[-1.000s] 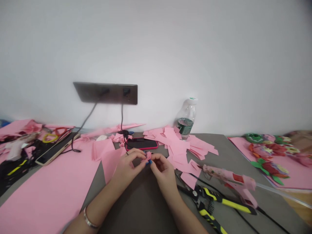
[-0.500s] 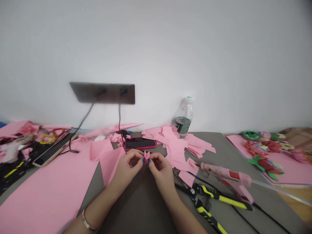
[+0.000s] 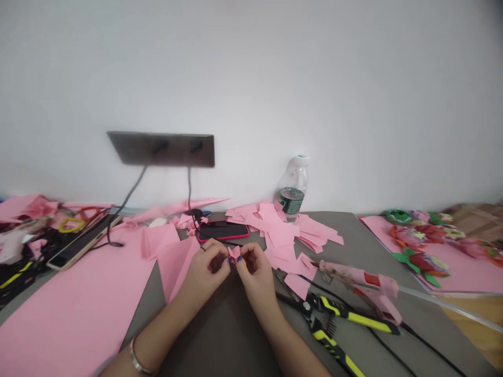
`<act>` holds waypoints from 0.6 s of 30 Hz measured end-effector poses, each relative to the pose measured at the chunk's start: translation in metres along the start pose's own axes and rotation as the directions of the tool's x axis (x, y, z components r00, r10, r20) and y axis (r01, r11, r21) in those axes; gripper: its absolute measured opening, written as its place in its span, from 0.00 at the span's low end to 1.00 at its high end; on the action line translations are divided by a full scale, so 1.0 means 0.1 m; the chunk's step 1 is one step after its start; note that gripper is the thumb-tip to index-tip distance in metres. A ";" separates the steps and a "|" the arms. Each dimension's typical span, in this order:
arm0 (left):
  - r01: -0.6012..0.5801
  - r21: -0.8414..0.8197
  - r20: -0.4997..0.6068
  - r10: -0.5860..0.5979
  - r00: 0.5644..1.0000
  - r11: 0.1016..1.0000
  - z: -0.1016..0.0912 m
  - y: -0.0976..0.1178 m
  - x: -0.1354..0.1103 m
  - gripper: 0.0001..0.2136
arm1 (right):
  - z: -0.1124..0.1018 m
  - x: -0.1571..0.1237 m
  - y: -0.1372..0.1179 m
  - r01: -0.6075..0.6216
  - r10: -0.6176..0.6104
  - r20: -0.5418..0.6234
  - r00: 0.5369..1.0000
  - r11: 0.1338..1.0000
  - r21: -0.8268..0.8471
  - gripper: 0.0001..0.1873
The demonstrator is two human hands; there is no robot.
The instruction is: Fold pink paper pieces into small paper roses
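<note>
My left hand (image 3: 206, 269) and my right hand (image 3: 255, 267) meet above the grey table (image 3: 228, 335). Both pinch a small folded pink paper piece (image 3: 234, 253) between thumb and fingertips. The fingers of both hands are curled, with blue nails showing. A metal bracelet (image 3: 137, 358) is on my left wrist. Just beyond the hands lies a black phone in a red case (image 3: 222, 230). To the right of the hands is a heap of cut pink paper pieces (image 3: 286, 233).
Yellow-handled pliers (image 3: 334, 324) and a pink glue gun (image 3: 359, 280) lie at the right. A water bottle (image 3: 293, 188) stands by the wall. Large pink sheets (image 3: 78, 303) cover the left, with a second phone (image 3: 80, 241) and scissors. Paper flowers (image 3: 424, 241) rest far right.
The view has drifted slightly, shifting everything left. My fingers have worked the small pink piece closer together; both hands stay in the same spot.
</note>
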State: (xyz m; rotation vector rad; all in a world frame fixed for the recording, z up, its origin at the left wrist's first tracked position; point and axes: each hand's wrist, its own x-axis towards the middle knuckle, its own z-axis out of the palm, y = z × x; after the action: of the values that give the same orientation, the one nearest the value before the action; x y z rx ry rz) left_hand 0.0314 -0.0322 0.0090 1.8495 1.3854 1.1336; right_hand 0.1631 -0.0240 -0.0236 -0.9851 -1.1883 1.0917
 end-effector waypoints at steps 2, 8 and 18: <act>0.019 -0.005 0.007 -0.019 1.000 1.000 0.00 -0.01 0.00 0.05 | 0.00 0.00 0.02 0.001 0.000 -0.011 1.000 1.000 0.022 0.09; 0.061 0.017 0.010 -0.061 0.998 0.998 -0.03 -0.02 0.02 0.04 | 0.00 -0.01 0.05 0.009 -0.009 0.000 1.000 1.000 -0.023 0.11; 0.096 -0.055 -0.007 -0.097 0.995 0.994 0.01 -0.05 -0.01 0.15 | 0.01 -0.01 0.02 0.066 -0.064 0.027 0.998 0.997 -0.050 0.10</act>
State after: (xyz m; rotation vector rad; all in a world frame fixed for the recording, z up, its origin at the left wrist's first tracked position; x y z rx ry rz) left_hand 0.0299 -0.0314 0.0042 1.7221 1.4191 1.1219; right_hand 0.1615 -0.0247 -0.0258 -0.9673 -1.2651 1.0295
